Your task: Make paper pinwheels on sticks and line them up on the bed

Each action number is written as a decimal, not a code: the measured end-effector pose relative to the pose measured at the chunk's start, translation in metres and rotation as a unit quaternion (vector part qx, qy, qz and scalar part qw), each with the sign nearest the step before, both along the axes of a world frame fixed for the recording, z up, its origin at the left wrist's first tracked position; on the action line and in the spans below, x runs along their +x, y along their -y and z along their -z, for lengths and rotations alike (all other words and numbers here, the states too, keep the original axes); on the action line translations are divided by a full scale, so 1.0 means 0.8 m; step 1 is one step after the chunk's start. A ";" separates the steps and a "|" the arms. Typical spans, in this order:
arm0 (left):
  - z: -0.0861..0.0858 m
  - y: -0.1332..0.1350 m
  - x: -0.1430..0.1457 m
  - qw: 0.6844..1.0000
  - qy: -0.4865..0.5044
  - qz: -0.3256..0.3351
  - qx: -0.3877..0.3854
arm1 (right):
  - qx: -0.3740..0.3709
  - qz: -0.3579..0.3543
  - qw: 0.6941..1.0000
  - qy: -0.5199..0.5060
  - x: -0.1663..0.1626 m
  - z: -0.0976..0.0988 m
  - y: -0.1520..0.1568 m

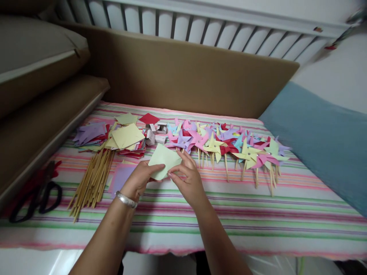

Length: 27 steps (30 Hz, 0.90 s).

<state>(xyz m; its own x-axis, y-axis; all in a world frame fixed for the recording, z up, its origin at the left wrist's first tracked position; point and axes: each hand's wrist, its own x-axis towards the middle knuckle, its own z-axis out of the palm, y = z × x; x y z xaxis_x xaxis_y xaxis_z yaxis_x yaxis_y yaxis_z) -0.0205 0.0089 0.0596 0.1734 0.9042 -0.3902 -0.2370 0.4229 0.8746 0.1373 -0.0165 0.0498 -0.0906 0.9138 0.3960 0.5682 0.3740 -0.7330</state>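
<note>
A pale green paper square is held up between both hands, over the striped cloth. My left hand, with a silver bangle at its wrist, grips the paper's left side, thumb on top. On the opposite side, my right hand pinches the edge with thumb and fingers; part of that edge is hidden behind them. Just left of the left hand, a purple paper sheet lies on the cloth. Beyond the hands stand small boxes, and finished paper pinwheels on sticks lie in a row to the right.
To the left lie a bundle of wooden sticks, stacked coloured paper, purple cut pieces and black-handled scissors. A brown board stands along the back. Brown cushioned slabs border the left, a blue panel the right.
</note>
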 end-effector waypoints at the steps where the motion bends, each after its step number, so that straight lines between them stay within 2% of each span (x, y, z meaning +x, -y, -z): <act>1: 0.000 0.001 0.002 1.000 -0.003 0.007 -0.003 | -0.007 0.011 1.000 -0.008 0.000 -0.001 0.000; 6: -0.001 0.004 0.008 0.999 -0.008 0.038 -0.012 | -0.040 0.051 0.997 -0.037 -0.002 0.000 -0.002; 13: -0.004 0.005 0.008 0.998 -0.012 0.068 0.005 | -0.049 0.078 0.995 -0.044 -0.003 0.001 -0.004; 23: 0.007 0.000 0.007 0.993 -0.079 0.075 0.044 | -0.059 0.067 0.995 -0.050 0.002 0.004 -0.006; 25: 0.009 -0.001 0.006 0.987 -0.099 0.108 0.060 | -0.095 0.049 0.992 -0.071 0.009 0.000 -0.006; 27: 0.009 0.000 0.005 0.981 -0.110 0.144 0.069 | -0.161 0.018 0.982 -0.101 0.018 -0.005 -0.004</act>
<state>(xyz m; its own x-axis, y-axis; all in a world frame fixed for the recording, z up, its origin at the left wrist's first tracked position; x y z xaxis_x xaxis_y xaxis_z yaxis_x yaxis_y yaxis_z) -0.0161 0.0087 0.0521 0.3539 0.8772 -0.3243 0.0763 0.3186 0.9448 0.1515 -0.0131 0.0538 -0.0054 0.9957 0.0920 0.4083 0.0862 -0.9088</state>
